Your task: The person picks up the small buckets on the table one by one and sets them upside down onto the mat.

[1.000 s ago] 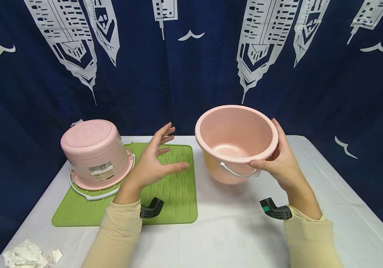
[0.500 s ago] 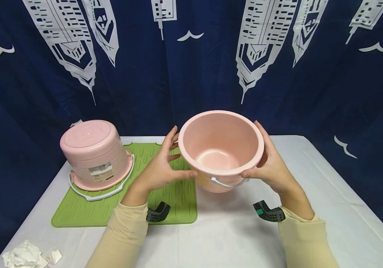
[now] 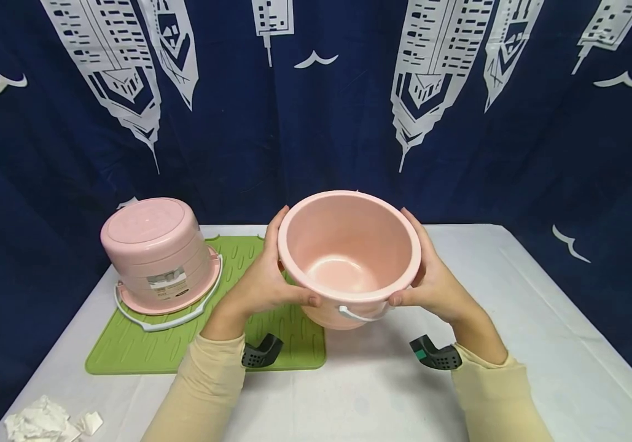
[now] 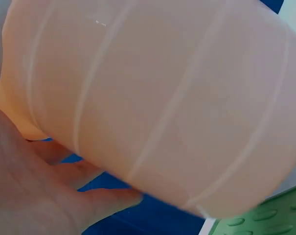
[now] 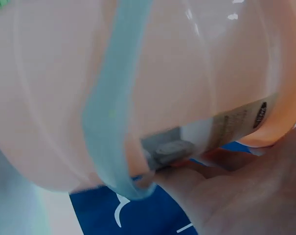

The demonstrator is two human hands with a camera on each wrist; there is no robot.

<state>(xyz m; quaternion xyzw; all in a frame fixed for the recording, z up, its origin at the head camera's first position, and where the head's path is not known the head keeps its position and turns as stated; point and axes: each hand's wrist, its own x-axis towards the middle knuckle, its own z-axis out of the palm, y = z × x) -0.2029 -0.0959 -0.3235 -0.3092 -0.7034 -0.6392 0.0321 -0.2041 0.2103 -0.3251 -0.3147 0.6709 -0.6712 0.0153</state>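
Note:
Both hands hold a pink plastic bucket (image 3: 349,245) upright, its opening tilted toward the head camera. My left hand (image 3: 267,279) grips the left side of the rim, thumb in front and fingers behind the wall. On the opposite side my right hand (image 3: 432,279) grips the rim the same way. The white handle (image 3: 357,316) hangs down at the front; in the right wrist view the handle (image 5: 108,103) crosses the bucket wall near a printed label (image 5: 201,129). A ribbed-looking stretch of bucket wall (image 4: 157,98) fills the left wrist view.
A second pink bucket (image 3: 152,252) stands upside down on a green mat (image 3: 271,344) at the left, its white handle (image 3: 177,320) lying forward. Crumpled tissue (image 3: 42,420) lies at the front left. A dark blue curtain (image 3: 316,123) hangs behind the white table (image 3: 360,405).
The right hand has carried the bucket leftward and slightly nearer, partly over the mat's right edge. The left hand has moved from apart to gripping its left rim.

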